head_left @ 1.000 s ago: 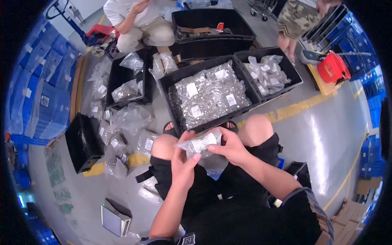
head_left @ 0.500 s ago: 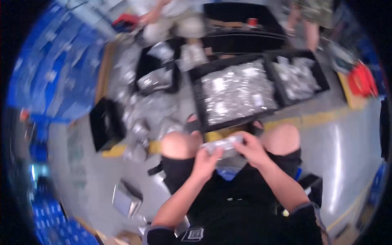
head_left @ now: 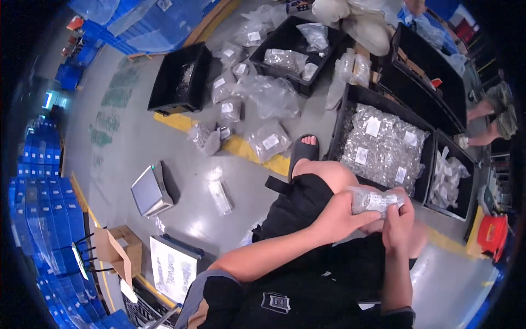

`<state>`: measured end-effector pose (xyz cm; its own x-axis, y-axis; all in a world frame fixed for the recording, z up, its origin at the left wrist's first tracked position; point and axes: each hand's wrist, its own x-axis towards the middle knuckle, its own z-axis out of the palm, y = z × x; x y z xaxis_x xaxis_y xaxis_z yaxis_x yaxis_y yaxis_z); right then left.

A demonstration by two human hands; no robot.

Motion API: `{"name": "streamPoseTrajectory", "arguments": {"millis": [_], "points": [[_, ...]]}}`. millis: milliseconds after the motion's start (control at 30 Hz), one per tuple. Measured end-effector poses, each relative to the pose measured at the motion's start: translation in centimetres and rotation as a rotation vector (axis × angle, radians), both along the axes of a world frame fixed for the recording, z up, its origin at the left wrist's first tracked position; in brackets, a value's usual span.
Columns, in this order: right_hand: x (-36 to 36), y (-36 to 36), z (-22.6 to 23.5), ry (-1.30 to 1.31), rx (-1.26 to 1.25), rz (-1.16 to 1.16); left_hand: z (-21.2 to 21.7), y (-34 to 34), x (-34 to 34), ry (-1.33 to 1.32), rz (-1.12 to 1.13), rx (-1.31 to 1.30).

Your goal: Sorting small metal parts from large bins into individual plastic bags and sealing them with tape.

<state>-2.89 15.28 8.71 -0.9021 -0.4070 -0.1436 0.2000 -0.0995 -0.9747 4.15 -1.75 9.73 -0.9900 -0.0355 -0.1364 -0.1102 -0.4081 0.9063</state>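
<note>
A small clear plastic bag (head_left: 366, 202) of small metallic-looking pieces is held in front of my knees, with a white printed label facing up. My left hand (head_left: 341, 215) grips its left end, thumb lying along the near edge. At the other end, my right hand (head_left: 399, 222) pinches the bag between thumb and fingers beside the label. Just beyond stands a black crate (head_left: 335, 143) filled with larger labelled bags (head_left: 378, 145) of shiny small parts. What the pieces in the held bag are, I cannot tell.
Right of that crate is another black crate (head_left: 467, 215) of small bags. Loose bags (head_left: 269, 141) lie on the floor ahead, near a black bin (head_left: 179, 77). A scale-like device (head_left: 150, 191) and a cardboard box (head_left: 125, 251) are at left. Another person (head_left: 367, 27) sits across.
My view has swung left, so the crates appear farther right and more floor shows at left. Both hands still hold the bag, whose label is now clearly visible.
</note>
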Motion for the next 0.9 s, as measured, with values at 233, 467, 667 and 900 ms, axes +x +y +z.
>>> {"name": "streamPoseTrajectory", "arguments": {"millis": [233,467,667,900], "points": [[-5.9,0.6,3.0,0.155,0.219,0.038,-4.8,-10.6,-0.7,-0.398,0.486,0.028],[-12.7,11.4,-3.2,-0.219,0.088,-0.471,-27.9,-23.2,2.4,-0.500,0.998,0.291],[-16.3,11.3,-5.5,-0.276,0.027,-0.356,-39.2,-26.4,10.2,-0.651,1.189,0.410],[-16.4,9.4,-6.1,-0.324,0.167,-0.281,-44.4,-23.3,8.5,-1.283,0.735,-0.101]]}}
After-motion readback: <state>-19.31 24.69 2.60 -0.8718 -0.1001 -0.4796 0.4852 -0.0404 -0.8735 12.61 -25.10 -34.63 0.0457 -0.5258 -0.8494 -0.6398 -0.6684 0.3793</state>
